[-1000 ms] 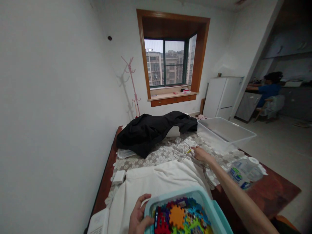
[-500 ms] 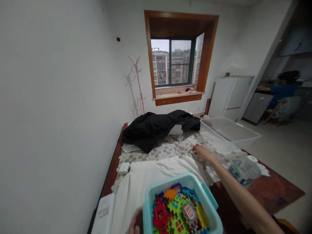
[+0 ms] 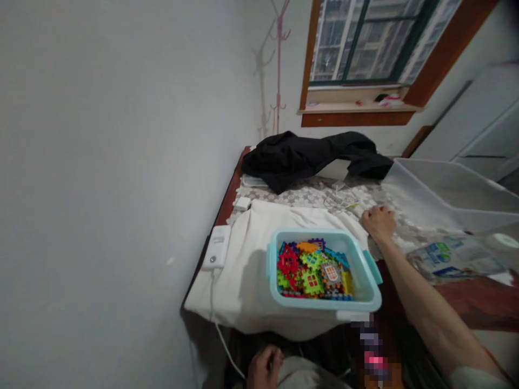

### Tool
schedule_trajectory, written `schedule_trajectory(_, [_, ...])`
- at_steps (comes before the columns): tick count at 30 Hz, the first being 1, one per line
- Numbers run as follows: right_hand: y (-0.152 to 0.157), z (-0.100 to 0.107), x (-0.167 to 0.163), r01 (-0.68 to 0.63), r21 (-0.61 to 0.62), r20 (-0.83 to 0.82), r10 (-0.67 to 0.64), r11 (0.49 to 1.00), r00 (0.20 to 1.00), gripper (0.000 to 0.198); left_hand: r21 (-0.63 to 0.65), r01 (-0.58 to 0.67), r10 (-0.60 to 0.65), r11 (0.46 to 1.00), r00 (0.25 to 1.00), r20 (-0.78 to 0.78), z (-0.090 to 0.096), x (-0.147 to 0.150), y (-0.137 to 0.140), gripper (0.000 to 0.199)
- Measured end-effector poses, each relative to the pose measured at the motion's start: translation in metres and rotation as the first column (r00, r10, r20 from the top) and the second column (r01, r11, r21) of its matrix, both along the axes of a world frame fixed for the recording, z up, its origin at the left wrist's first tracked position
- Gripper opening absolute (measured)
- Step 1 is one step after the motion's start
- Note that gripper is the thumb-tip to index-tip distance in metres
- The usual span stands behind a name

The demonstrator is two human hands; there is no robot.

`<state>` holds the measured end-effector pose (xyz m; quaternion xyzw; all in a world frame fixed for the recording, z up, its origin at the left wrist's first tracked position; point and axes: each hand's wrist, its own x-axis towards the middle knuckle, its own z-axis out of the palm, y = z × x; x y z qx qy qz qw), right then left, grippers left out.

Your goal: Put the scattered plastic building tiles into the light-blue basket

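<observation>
A light-blue bin [image 3: 324,306] sits on white cloth [image 3: 239,292], filled with colourful interlocking plastic pieces [image 3: 311,270] in red, green, orange and blue. To its upper right, my right hand [image 3: 380,221] rests on the patterned tablecloth, fingers spread and pointing down, nothing visible in them. Just left of that hand lies a thin white cable with a yellow part [image 3: 352,205], apart from the fingers. Down at the bottom edge, in front of the table, my left hand [image 3: 264,368] is loosely curled with no object showing in it.
Along the wall side lies a white power strip [image 3: 218,248] with its cord hanging down, and a small white box [image 3: 242,203]. Black cloth [image 3: 312,156] covers things at the back. On the right are a clear plastic tub [image 3: 458,189] and a large clear bottle [image 3: 454,256].
My view has tilted down and left. My left hand has left the bin's side and dropped below the table edge. My right hand has come away from the cable's yellow part.
</observation>
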<state>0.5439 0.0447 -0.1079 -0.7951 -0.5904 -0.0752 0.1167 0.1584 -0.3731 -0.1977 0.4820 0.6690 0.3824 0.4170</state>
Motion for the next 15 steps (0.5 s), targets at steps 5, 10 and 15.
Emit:
schedule_trajectory(5, [0.001,-0.003,0.005,-0.011,-0.018,-0.064,0.010,1.000,0.998,0.047,0.176,0.072,-0.051,0.982,0.992,-0.118,0.034,-0.012,-0.034,0.038])
schedule_trajectory(10, [-0.002,0.006,0.003,0.018,-0.116,-0.111,-0.031,0.993,0.993,0.049,0.171,-0.399,0.418,0.901,0.904,-0.095,0.033,-0.037,-0.068,0.044])
schedule_trajectory(15, [-0.003,0.015,-0.001,0.021,-0.157,-0.132,-0.042,0.987,0.990,0.048,-0.002,-0.824,0.823,0.567,0.566,0.041,-0.025,-0.068,-0.082,0.063])
